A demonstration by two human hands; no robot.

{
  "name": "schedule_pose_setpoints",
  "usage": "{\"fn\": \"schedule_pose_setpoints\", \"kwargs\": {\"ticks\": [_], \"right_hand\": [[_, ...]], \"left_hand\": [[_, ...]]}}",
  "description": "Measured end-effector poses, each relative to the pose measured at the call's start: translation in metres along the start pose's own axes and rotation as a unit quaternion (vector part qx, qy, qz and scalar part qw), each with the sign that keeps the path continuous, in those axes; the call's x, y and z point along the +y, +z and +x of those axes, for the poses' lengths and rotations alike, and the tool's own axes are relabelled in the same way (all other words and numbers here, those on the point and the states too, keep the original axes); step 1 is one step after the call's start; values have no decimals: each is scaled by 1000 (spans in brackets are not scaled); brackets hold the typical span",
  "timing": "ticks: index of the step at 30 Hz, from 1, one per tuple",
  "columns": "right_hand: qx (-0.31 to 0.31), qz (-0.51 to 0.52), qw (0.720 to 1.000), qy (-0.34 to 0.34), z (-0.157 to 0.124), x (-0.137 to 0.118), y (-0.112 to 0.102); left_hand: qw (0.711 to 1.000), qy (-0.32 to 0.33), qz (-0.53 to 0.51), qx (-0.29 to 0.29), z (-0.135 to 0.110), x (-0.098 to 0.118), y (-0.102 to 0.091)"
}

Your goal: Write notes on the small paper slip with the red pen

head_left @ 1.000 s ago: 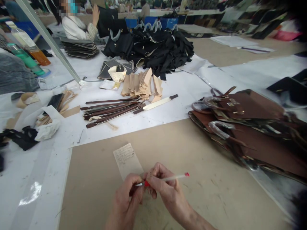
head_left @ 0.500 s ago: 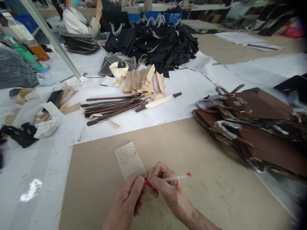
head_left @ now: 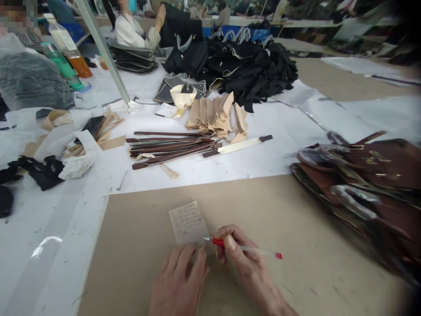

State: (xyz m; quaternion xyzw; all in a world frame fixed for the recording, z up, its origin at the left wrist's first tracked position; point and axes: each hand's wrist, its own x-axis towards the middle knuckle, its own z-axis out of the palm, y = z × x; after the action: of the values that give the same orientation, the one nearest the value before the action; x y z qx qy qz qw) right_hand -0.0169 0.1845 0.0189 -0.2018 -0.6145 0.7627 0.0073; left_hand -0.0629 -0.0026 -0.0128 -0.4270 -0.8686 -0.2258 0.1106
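Observation:
A ballpoint pen [head_left: 259, 250] with a clear barrel, red grip and red end cap is pinched between the thumb and fingers of my right hand [head_left: 245, 259]. Its bare tip points left, close to the lower right edge of a small card [head_left: 188, 223] covered in handwriting. My left hand [head_left: 180, 278] lies palm down with fingers stretched at the card's lower edge, holding nothing. Both hands are over a tan board [head_left: 138, 250] on the white table.
Beyond the board lie dark brown leather strips [head_left: 171, 149] and stacked beige pieces [head_left: 212, 115]. Brown handbags [head_left: 365, 184] are piled at right, black bags [head_left: 250, 66] at the back. A metal post [head_left: 105, 52] rises at left near bottles [head_left: 64, 66]; a person [head_left: 131, 30] sits behind.
My left hand has come away from the pen's front end and gone flat near the card. The pen tip now shows bare. The whole view has shifted, so things appear further right.

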Motion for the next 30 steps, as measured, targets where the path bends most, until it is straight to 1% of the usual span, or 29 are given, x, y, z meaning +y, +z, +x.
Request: {"fn": "schedule_pose_setpoints", "kwargs": {"ticks": [2,4,6,8,11,13,14,17,19,23,25,30], "right_hand": [[-15,-43,999,5,11,0,6],[-21,-108,994,4,20,3,14],[-11,-181,983,-14,25,9,22],[12,-236,971,-49,29,18,28],[48,-283,950,-125,32,34,32],[55,-297,937,-174,34,42,33],[55,-301,932,-192,34,44,33],[52,-315,921,-223,36,46,33],[44,-321,916,-236,37,46,33],[18,-313,919,-240,38,47,33],[18,-315,918,-239,39,48,34],[23,-349,899,-263,42,46,36]], "left_hand": [[997,43,53,31,1,-5,9],[994,57,59,65,2,-7,18],[991,61,61,104,1,-7,27],[988,61,70,123,-1,-7,32],[988,58,83,119,-4,-8,36],[988,50,83,117,-7,-9,40],[988,43,79,129,-7,-9,42],[978,20,60,197,-8,-8,52],[974,12,50,219,-9,-8,58],[977,17,54,208,-10,-10,62],[977,24,59,206,-10,-11,61],[975,19,48,217,-9,-12,60]]}}
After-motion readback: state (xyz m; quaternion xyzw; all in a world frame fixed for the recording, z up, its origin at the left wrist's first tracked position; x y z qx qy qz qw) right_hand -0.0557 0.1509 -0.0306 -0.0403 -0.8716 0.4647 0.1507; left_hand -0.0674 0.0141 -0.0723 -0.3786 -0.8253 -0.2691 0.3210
